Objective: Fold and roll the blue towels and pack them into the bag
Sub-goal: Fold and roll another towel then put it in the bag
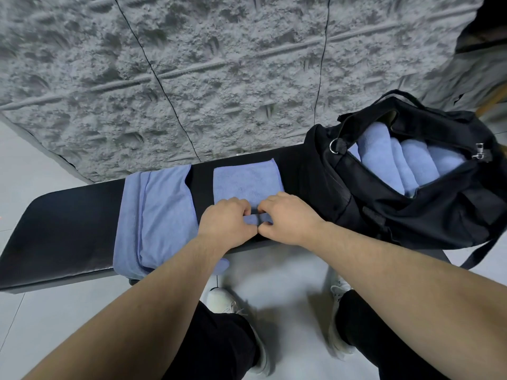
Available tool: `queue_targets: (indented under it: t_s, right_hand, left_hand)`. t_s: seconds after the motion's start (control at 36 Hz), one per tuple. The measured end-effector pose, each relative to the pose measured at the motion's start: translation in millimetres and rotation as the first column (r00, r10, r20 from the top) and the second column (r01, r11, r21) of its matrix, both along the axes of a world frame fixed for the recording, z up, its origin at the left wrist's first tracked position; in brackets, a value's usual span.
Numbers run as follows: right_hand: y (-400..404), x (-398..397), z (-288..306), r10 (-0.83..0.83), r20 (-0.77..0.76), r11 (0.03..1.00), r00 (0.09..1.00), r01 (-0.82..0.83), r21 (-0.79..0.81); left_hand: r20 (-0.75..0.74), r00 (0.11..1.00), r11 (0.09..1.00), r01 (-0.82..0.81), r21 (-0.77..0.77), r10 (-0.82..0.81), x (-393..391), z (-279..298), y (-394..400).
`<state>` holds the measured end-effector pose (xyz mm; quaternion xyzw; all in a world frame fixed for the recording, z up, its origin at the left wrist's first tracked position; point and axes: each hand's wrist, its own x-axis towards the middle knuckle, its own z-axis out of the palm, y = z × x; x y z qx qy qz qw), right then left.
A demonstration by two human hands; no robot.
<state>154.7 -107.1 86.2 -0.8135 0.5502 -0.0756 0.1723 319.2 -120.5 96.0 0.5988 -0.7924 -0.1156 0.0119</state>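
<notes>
I see both hands, left hand [223, 220] and right hand [288, 218], curl their fingers around the towel [247, 182] roll's near end. My knuckles hide most of it.

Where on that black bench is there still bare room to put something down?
The bench's left end, beyond the draped towels, is bare. A narrow strip separates those from the towel being rolled. The right end is crowded by the bag.
</notes>
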Motion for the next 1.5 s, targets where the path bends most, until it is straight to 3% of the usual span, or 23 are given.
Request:
queue_targets:
  t_s: [0.5,0.72,1.0,1.19,1.36,1.5]
  right_hand:
    - [-1.7,-0.1,-0.6,-0.078,0.047,0.997,0.996,0.077,0.028]
    - [-3.9,0.3,-2.0,-0.089,0.036,0.993,0.995,0.091,-0.072]
    - [-6.8,-4.9,-3.9,-0.087,0.024,0.988,0.996,0.089,-0.129]
    - [-5.3,-13.2,-1.3,0.003,-0.087,0.992,0.996,-0.014,-0.126]
    - [-4.4,-9.0,-5.7,-0.01,-0.099,0.98,0.995,-0.01,-0.199]
    - [-7.0,-5.6,-4.7,-0.023,-0.068,0.991,0.997,0.014,-0.131]
  left_hand:
    - [-0.011,0.998,0.997,0.055,-0.045,-0.056,2.1,-4.9,-3.5]
    - [-0.032,0.999,1.0,0.009,-0.021,-0.009,-0.3,-4.3,-2.2]
    - [-0.214,0.973,0.996,-0.08,0.025,0.083,2.8,-1.6,-5.3]
    - [-0.261,0.961,0.996,-0.089,0.007,0.088,7.2,-2.4,-8.0]
    - [-0.111,0.99,0.994,-0.091,-0.065,0.084,5.3,3.8,-7.3]
    - [0.031,1.0,0.998,0.002,-0.063,0.0,5.0,5.7,-2.4]
